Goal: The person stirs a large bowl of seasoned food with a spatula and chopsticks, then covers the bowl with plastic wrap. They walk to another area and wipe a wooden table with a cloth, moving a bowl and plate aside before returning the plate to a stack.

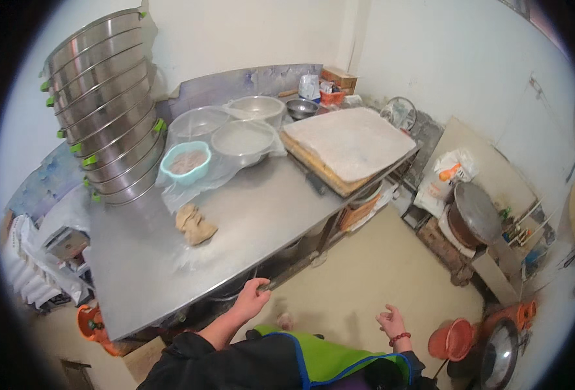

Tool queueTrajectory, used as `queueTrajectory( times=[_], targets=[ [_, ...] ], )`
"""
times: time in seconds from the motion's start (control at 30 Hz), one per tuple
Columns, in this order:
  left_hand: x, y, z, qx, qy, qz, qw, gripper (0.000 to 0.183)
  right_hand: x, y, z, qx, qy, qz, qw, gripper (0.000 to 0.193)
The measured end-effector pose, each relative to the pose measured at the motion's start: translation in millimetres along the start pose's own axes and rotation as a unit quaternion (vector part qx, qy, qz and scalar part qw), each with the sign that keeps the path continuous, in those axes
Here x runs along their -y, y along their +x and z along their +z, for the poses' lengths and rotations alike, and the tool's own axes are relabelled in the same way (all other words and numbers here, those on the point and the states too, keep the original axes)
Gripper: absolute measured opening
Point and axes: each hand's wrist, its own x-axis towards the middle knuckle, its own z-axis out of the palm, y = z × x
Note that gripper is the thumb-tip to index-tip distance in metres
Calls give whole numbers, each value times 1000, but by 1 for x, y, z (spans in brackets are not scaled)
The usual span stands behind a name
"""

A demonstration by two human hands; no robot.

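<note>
My left hand (251, 298) grips the front edge of a steel table (248, 221), fingers curled over the rim. My right hand (392, 322) hangs free over the floor to the right, fingers loosely apart, holding nothing; a red bead bracelet sits on its wrist. On the table lies a crumpled beige rag (195, 225), nearest to my left hand. Behind the rag stands a turquoise bowl (185, 162) with pinkish filling on clear plastic sheeting.
A tall stack of steel steamer trays (105, 104) stands at the table's back left. Metal bowls (243, 138) and a floured wooden board (347, 144) fill the back. A round pan (476, 214), a flour sack (446, 172) and red buckets (453, 339) stand on the right.
</note>
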Motion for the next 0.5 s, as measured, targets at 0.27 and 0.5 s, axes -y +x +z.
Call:
queueTrajectory(
  times=[0.27, 0.5],
  targets=[
    [-66, 155, 8, 39, -28, 18, 999, 40, 69, 124, -24, -26, 10, -5, 1000, 50],
    [-75, 236, 37, 10, -73, -28, 997, 37, 105, 251, -41, 2, 156, 48, 987, 51]
  ],
)
